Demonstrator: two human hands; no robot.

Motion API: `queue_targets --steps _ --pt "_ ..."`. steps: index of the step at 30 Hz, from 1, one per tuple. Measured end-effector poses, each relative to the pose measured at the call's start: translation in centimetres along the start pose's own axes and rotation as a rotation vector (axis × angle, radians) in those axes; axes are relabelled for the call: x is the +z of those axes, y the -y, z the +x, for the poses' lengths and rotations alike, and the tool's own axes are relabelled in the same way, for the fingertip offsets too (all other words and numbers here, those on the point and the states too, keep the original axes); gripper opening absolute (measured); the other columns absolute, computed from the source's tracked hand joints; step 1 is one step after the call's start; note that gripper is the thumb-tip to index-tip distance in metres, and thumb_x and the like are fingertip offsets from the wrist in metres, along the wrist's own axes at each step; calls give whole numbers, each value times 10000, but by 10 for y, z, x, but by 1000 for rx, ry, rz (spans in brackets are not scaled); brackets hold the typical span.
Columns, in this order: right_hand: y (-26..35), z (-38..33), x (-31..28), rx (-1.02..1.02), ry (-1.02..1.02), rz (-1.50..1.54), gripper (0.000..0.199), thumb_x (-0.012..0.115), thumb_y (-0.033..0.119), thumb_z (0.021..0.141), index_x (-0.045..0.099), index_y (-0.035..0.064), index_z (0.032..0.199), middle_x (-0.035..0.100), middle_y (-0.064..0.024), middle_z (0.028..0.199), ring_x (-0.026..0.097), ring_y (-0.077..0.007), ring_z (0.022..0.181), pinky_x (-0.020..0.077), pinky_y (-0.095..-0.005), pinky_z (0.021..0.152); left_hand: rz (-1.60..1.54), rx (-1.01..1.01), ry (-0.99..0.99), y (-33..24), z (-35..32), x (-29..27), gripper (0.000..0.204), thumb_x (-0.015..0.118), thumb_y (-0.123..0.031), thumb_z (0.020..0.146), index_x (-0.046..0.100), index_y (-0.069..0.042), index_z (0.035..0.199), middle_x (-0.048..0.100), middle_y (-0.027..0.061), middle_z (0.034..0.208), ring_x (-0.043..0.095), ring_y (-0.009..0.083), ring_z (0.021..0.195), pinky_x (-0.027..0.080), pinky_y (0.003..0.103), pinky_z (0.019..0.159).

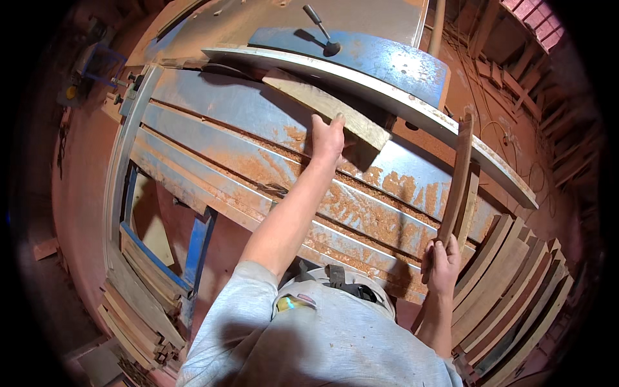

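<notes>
A short, thick wooden block lies on the saw table, close along the long metal fence. My left hand grips the block's near side, its thumb up on the top edge and the other fingers mostly hidden. At the table's right end, my right hand is closed around the lower end of a long, slightly curved wooden strip. That strip slants upward, and its far end crosses over the fence. Beside it stands a paler wooden strip; whether my right hand touches that one too, I cannot tell.
Reddish sawdust covers much of the grooved table. A black-knobbed lever rises from the blue plate beyond the fence. Boards are stacked at the right and lower left. Cables trail across the far-right floor.
</notes>
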State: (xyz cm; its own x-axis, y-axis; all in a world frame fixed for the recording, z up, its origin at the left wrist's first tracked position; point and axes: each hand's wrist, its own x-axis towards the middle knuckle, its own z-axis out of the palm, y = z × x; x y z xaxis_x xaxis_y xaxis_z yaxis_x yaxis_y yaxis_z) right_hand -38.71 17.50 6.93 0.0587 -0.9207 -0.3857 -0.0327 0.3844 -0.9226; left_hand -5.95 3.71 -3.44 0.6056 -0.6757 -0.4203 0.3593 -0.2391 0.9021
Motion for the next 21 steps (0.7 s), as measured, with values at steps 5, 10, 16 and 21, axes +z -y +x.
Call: queue_targets --steps 5,10,16,21 --pt "21 2 -13 -42 20 -27 247 482 148 1060 545 25 1264 577 -1 771 510 -48 549 415 -211 438 321 -38 8 -29 21 7 523 603 -214 988 341 127 1287 591 236 1044 656 245 778 570 382 601" --pt "28 20 -37 -55 4 -486 279 488 132 1048 564 2 1283 556 8 750 509 -65 632 436 -239 569 656 65 -23 -30 56 -7 592 648 -343 937 489 169 1188 689 295 972 731 308 777 580 406 704" --pt "79 47 -48 -495 41 -993 296 619 96 980 635 85 1275 695 -154 917 693 -284 822 530 -349 733 365 97 -69 -34 30 5 410 576 -231 998 410 106 1162 676 229 839 682 231 602 539 337 480" --pt "76 92 -68 -653 35 -1267 321 643 166 970 636 177 1291 692 -155 882 669 -354 763 519 -442 653 467 69 -87 -43 33 16 436 547 -213 1013 420 158 1203 681 227 790 685 262 588 544 345 497"
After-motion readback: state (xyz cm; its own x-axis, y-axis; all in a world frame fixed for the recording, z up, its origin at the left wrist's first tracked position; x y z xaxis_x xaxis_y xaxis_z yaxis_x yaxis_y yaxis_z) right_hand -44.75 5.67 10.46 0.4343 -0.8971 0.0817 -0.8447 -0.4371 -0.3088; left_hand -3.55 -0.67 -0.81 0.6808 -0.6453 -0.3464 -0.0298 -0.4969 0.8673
